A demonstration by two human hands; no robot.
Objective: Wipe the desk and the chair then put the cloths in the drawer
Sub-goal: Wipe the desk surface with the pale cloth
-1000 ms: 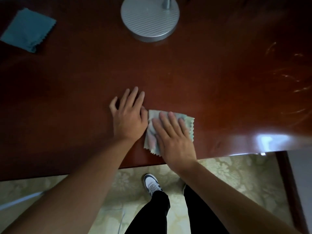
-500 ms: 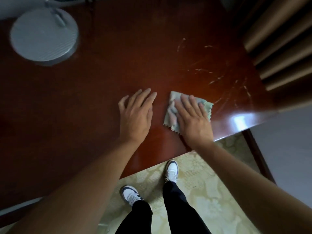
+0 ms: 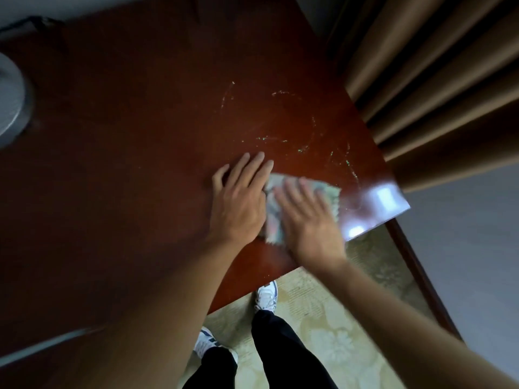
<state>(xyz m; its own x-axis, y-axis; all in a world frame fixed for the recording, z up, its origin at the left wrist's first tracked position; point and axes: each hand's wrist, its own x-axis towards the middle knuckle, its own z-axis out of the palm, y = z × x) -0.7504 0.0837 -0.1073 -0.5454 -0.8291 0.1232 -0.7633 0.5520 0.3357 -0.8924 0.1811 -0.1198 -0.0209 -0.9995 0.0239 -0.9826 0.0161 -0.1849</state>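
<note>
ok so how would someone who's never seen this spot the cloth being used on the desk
Start at the dark red-brown desk and go to its near right corner, by the brown curtain. The pale cloth with a zigzag edge lies flat there under the right hand, beside the left hand. It is the only light, soft thing on the wood.

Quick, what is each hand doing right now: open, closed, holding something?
Left hand: open, flat on the desk, holding nothing.
Right hand: open, straight fingers pressing the cloth onto the desk.
</note>
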